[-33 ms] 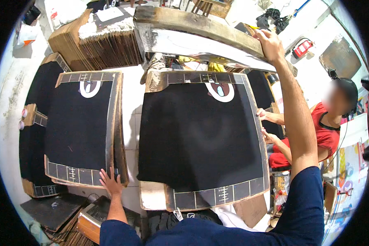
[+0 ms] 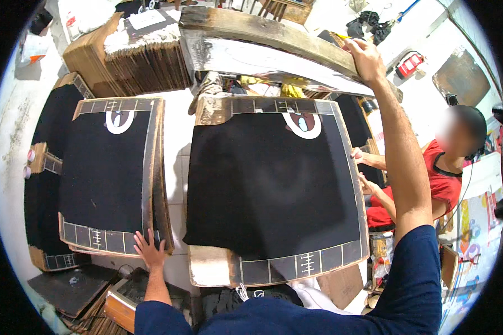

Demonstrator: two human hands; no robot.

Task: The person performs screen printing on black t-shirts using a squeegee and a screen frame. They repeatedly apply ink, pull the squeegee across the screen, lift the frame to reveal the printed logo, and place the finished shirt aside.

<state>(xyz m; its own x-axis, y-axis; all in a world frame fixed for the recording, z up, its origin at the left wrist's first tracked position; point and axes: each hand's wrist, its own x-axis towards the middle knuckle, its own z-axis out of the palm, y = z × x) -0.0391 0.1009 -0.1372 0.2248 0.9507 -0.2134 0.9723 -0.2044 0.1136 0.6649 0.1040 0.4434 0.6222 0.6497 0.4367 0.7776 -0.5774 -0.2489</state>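
My raised right hand [image 2: 366, 58] is closed over the far right part of a wooden screen frame [image 2: 274, 33], which stands tilted up with a whitish face. My left hand [image 2: 150, 249] lies with spread fingers at the near right corner of the left board [image 2: 126, 243]. Black fabric [image 2: 103, 173] with a white and brown partial print covers that board. Before me, a larger board [image 2: 324, 259] carries black fabric [image 2: 268, 184] with a similar print at its far edge. A co-worker's two hands [image 2: 365, 181] touch this board's right edge.
A co-worker in a red top [image 2: 448, 173] sits at the right. Stacked brown boards [image 2: 145, 67] stand at the far left. More fabric-covered boards [image 2: 44, 206] line the left wall. Dark boards [image 2: 72, 287] lie low at the near left. A fire extinguisher [image 2: 411, 65] hangs at the far right.
The view has shifted very slightly. At the middle board's near left corner, a little more pale surface shows beside the dark strip. Both my hands keep their places.
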